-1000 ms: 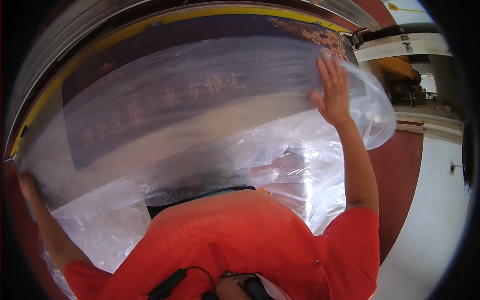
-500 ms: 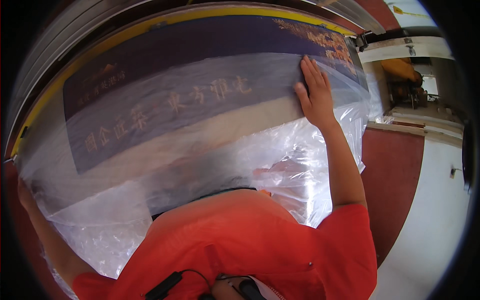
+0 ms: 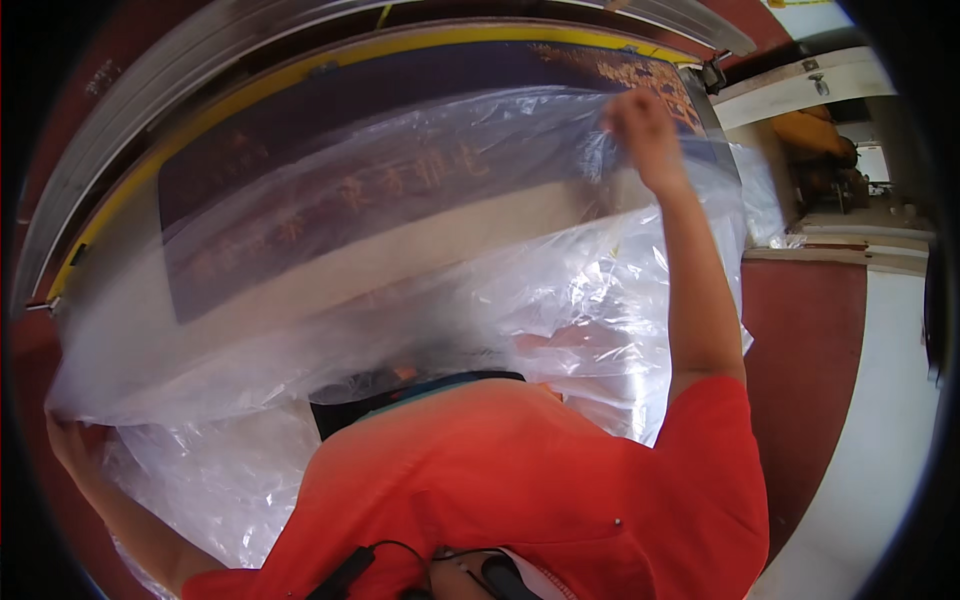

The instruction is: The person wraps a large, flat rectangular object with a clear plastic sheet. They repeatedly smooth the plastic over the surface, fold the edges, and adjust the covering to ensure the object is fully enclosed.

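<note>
A dark purple printed panel (image 3: 390,75) with gold lettering and a gold tree pattern lies on a pale board in front of me. Clear plastic film (image 3: 330,370) is spread over its nearer part and hangs in shiny wrinkles toward my body. My right hand (image 3: 645,130), slightly blurred, is closed on the film's far edge near the panel's right end, and the film rises in folds beside it. At the far left, my left hand (image 3: 62,430) grips the film's left edge, which pulls taut toward it; its fingers are partly hidden.
A yellow strip (image 3: 400,40) edges the far side of the board, with metal rails (image 3: 180,75) beyond. To the right are a reddish-brown floor (image 3: 805,360), a white strip of floor (image 3: 885,420) and a pale frame (image 3: 815,85) by an opening with machinery.
My right hand has gone from lying flat on the film to closing on its edge and lifting it. My left hand has moved nearer to me, and the film has shifted and wrinkled.
</note>
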`<action>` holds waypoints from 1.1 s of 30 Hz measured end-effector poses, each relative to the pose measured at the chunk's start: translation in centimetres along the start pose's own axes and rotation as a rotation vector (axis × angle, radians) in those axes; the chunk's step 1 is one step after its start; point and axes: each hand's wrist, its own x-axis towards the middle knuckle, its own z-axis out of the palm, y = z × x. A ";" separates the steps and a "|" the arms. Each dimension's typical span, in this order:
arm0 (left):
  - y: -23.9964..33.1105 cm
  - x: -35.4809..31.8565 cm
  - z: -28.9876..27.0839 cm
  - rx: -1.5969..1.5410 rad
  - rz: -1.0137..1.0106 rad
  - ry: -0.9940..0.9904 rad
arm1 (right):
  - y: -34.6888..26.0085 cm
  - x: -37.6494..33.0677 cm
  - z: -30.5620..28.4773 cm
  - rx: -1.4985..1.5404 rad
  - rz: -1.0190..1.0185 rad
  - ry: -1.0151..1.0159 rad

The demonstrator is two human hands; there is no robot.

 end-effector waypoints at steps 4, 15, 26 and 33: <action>-13.4 5.9 0.3 -0.641 -0.189 0.447 | -3.8 0.2 -0.4 0.236 0.161 0.161; -1.8 23.3 17.6 -0.183 -0.411 0.374 | 6.6 14.9 -1.5 -0.117 0.212 0.307; -3.9 21.0 15.4 -0.982 -0.387 0.356 | 8.4 14.4 2.0 -0.366 0.294 0.507; 4.1 20.1 17.3 -0.752 -0.611 0.423 | 8.3 13.2 1.1 -0.340 0.277 0.563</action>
